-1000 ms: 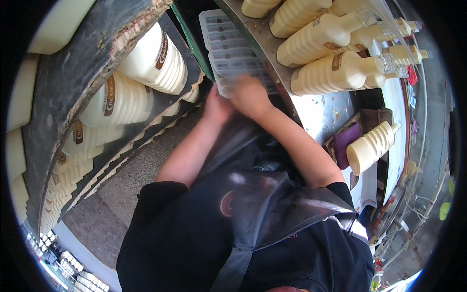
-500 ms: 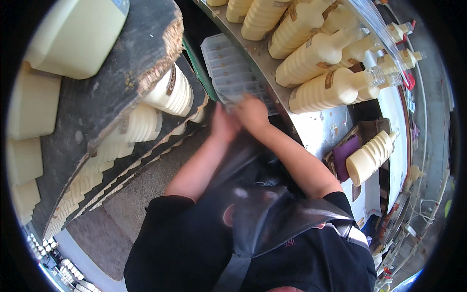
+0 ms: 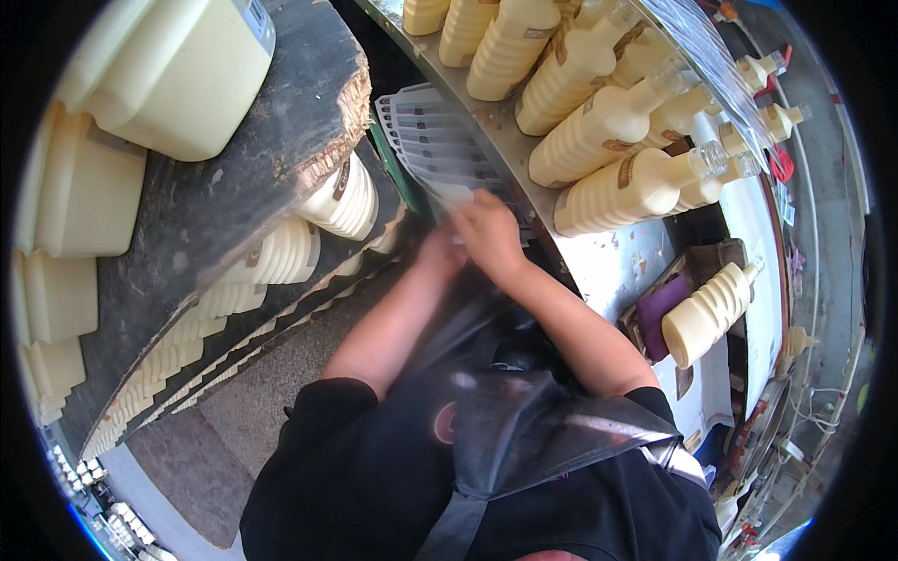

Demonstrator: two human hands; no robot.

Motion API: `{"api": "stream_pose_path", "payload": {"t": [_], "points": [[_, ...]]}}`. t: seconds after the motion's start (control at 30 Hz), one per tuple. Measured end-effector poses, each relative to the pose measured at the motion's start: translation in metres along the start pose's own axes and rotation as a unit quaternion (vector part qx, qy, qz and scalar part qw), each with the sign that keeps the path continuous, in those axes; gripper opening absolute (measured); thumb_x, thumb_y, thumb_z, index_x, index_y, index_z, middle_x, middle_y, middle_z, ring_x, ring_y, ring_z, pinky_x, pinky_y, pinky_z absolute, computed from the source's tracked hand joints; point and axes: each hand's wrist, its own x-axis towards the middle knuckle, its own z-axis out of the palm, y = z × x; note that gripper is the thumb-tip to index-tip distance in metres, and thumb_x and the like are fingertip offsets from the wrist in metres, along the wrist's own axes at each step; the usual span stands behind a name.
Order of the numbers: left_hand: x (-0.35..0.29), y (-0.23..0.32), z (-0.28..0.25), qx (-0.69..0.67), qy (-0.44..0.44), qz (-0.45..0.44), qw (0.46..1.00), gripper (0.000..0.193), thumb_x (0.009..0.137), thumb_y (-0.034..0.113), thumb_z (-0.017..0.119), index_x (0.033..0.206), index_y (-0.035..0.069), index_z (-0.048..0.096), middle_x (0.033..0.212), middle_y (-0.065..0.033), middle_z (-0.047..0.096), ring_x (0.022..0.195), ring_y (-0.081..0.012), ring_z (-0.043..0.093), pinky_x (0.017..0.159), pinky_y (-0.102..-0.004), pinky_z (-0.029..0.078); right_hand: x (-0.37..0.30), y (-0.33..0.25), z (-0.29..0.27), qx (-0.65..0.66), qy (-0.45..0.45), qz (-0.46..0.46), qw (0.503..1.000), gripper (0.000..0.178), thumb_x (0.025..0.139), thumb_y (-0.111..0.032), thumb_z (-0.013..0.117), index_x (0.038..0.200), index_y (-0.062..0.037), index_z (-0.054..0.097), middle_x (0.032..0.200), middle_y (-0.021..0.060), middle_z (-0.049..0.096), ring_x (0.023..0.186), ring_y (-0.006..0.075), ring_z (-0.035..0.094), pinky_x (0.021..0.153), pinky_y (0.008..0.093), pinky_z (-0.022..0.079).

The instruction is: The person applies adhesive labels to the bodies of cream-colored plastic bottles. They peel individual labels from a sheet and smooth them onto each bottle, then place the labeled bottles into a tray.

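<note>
My right hand (image 3: 488, 234) is closed, its fingers pinching the near end of a pale sheet of labels (image 3: 432, 131). Rows of small dark labels run across that sheet, and its near part is smeared by motion. Close against the right hand is my left hand (image 3: 440, 252), at the sheet's near end. Blur and the other hand hide its fingers, so its grip does not show. Both hands are low in the gap between the two work surfaces. A dark glossy apron (image 3: 510, 439) covers my front.
On the right, a metal-topped table (image 3: 613, 266) carries several cream ribbed bottles (image 3: 613, 192). One more bottle (image 3: 708, 313) lies tilted over a box with a purple cloth (image 3: 662, 316). At left, a dark board with a splintered edge (image 3: 346, 103) holds cream tubs (image 3: 187, 84); ribbed bottles (image 3: 341, 201) stand underneath.
My view has shifted slightly. The right hand's fingers have turned more upward over the sheet's near end, and the sheet's pale near part shows more. Both hands stay close together.
</note>
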Motion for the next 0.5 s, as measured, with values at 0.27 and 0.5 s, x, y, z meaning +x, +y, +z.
{"api": "stream_pose_path", "payload": {"t": [0.27,0.5], "points": [[0.006,0.003,0.027,-0.012,-0.047,0.007,0.999,0.032,0.102,0.022,0.053,0.127,0.003,0.057,0.126,-0.0162,0.063,0.118,-0.0284,0.062,0.101,-0.0435,0.053,0.015,-0.053,-0.052,0.031,0.035,-0.069,0.997,0.012,0.086,-0.014,0.068,0.080,-0.0033,0.069,0.081,0.0154,0.061,0.080,0.0361,0.060,0.070,0.0463,0.048],[0.013,0.003,0.040,-0.058,-0.031,-0.001,0.998,0.032,0.102,0.021,0.054,0.127,0.003,0.057,0.126,-0.0164,0.063,0.118,-0.0292,0.062,0.100,-0.0442,0.054,0.026,-0.095,-0.108,0.195,0.202,-0.080,0.957,0.005,0.088,-0.002,0.072,0.092,0.0022,0.072,0.086,0.0133,0.067,0.076,0.0246,0.064,0.067,0.0322,0.050]]}}
